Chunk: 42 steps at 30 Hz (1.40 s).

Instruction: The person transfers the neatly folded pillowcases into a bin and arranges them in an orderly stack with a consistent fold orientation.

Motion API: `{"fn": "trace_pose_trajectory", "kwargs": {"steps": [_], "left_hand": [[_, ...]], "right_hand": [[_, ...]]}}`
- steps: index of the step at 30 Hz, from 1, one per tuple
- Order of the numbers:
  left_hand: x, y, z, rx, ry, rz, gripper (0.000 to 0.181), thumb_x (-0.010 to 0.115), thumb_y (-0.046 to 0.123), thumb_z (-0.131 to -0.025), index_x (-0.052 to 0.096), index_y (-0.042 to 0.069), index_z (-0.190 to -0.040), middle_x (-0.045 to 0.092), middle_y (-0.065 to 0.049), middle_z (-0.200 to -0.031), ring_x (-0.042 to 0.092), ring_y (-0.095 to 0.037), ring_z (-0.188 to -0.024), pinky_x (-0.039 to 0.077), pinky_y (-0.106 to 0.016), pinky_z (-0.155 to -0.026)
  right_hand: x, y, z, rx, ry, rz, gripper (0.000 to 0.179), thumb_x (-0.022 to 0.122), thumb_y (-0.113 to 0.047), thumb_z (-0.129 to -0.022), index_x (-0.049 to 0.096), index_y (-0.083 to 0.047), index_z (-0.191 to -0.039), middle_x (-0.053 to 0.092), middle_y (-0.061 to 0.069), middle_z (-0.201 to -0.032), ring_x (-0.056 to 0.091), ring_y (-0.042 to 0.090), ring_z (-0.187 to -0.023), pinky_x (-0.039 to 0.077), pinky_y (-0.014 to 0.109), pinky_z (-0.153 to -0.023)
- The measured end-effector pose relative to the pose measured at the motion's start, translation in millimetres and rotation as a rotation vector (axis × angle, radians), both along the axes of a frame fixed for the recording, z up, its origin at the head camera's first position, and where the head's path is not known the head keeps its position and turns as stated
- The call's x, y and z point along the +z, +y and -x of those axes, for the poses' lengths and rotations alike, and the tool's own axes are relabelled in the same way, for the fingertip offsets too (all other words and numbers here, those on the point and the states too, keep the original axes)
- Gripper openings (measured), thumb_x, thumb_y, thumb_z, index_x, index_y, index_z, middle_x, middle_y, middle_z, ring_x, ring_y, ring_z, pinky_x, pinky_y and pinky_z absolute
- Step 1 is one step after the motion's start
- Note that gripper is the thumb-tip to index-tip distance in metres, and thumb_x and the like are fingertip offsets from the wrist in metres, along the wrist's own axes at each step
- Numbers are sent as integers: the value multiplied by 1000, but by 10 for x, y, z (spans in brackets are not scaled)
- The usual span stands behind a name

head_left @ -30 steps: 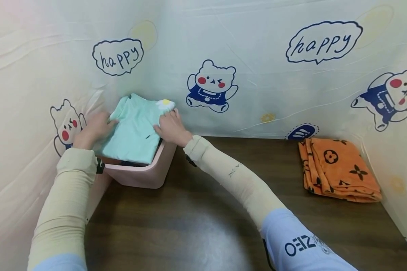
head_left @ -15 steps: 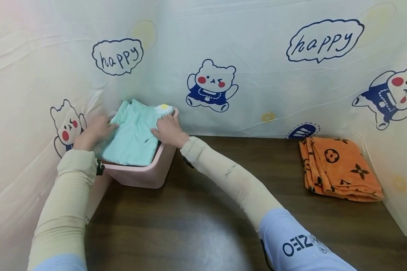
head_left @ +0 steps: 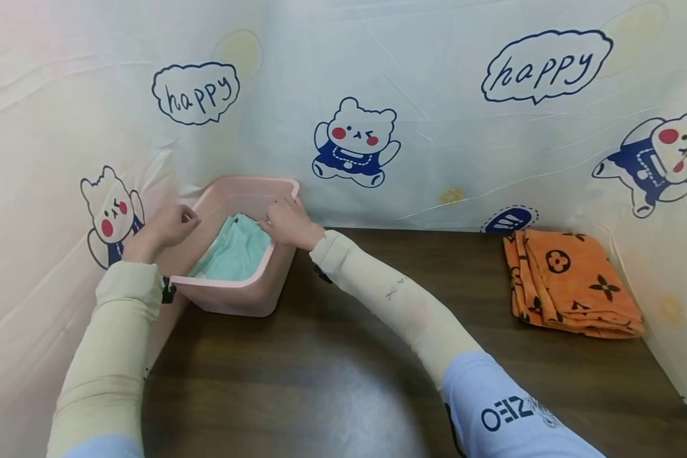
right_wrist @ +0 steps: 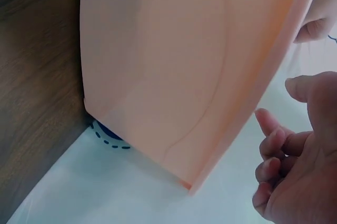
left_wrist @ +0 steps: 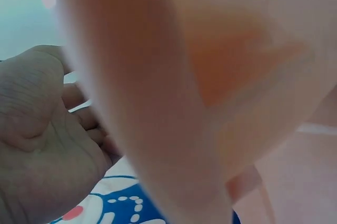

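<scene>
A pink plastic bin (head_left: 235,298) stands at the back left in the head view. Down inside it lies a folded mint-green garment (head_left: 236,249). My left hand (head_left: 168,229) hovers by the bin's left rim, its fingers loosely bent with nothing in them. At the opposite rim is my right hand (head_left: 289,222), which overlaps the edge in the head view. The right wrist view has the bin's outer wall (right_wrist: 158,66) filling the middle, with the relaxed right hand (right_wrist: 297,166) close beside the rim and free of the garment. Blurred pink bin wall covers much of the left wrist view.
An orange folded cloth (head_left: 575,286) with dark flower prints lies at the right of the dark wooden table (head_left: 320,381). A pale sheet (head_left: 435,140) with bear prints and "happy" lettering hangs behind and along the sides.
The mint-green garment, earlier held by both hands at the top of the bin, has dropped down inside. Both hands have let go and stay at the rims.
</scene>
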<state>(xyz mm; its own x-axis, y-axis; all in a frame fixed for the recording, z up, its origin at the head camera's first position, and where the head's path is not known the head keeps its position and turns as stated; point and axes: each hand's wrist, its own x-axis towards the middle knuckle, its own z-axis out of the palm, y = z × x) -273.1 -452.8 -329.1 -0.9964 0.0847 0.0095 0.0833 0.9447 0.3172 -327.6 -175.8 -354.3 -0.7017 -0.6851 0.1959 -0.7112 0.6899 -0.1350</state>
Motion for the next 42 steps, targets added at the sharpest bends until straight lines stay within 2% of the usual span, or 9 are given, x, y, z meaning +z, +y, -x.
{"fn": "trace_pose_trajectory", "kwargs": {"steps": [6,11,16,21,25,32,36,39,42], "left_hand": [[-16,203,-124,-9,5,6,39,50,21,-105,59,-15,-117,63,-35,-108,60,-46,-98,47,-60,-85],[9,468,-321,7,74,-32,38,51,25,-106,59,-9,-121,63,-31,-112,58,-44,-100,45,-61,-87],[-12,850,-515,-42,319,-123,29,55,14,-103,60,-9,-120,63,-32,-112,58,-47,-104,44,-62,-91],[-203,1332,-637,-145,628,-164,23,65,3,-95,61,-10,-113,63,-29,-105,58,-47,-101,44,-59,-89],[-415,1744,-703,-174,732,-170,26,70,2,-90,63,-10,-113,65,-28,-105,57,-48,-101,42,-59,-88],[-740,2449,-849,-148,604,-67,31,68,14,-95,62,-4,-119,64,-22,-111,59,-42,-103,44,-55,-87],[-978,2800,-816,-157,520,35,33,68,20,-96,64,-1,-120,66,-18,-111,62,-36,-100,48,-49,-84],[-1188,3034,-771,-204,443,115,35,68,24,-97,64,0,-122,67,-16,-113,64,-33,-101,52,-48,-84],[-1372,3259,-746,-299,359,162,37,66,27,-98,63,1,-124,67,-15,-114,65,-32,-102,53,-47,-86]], "right_hand": [[-45,289,-27,18,-70,59,32,50,-41,-106,62,-12,-104,57,1,-100,47,17,-102,38,31,-89],[-148,592,-94,24,-102,121,34,52,-38,-105,62,-10,-120,59,2,-109,45,17,-104,40,30,-90],[-312,903,-250,2,-79,94,43,50,-44,-106,63,-9,-126,61,5,-120,48,21,-113,40,36,-101],[-538,1225,-465,-50,-169,113,49,48,-48,-105,61,-9,-133,59,8,-131,48,25,-122,39,44,-106],[-771,1497,-587,-79,-199,101,53,48,-50,-105,59,-8,-137,58,10,-136,47,28,-128,37,47,-109],[-1069,2004,-674,-83,-240,50,54,54,-43,-105,53,-3,-141,48,17,-148,38,35,-141,29,54,-116],[-1161,2299,-676,-104,-254,28,57,55,-42,-104,51,0,-142,46,21,-149,37,39,-142,28,57,-116],[-1225,2514,-683,-130,-263,36,56,57,-40,-104,51,1,-142,47,23,-148,38,41,-142,30,59,-116],[-1265,2748,-710,-161,-297,54,55,59,-36,-103,51,2,-142,47,25,-148,38,43,-141,30,61,-114]]}}
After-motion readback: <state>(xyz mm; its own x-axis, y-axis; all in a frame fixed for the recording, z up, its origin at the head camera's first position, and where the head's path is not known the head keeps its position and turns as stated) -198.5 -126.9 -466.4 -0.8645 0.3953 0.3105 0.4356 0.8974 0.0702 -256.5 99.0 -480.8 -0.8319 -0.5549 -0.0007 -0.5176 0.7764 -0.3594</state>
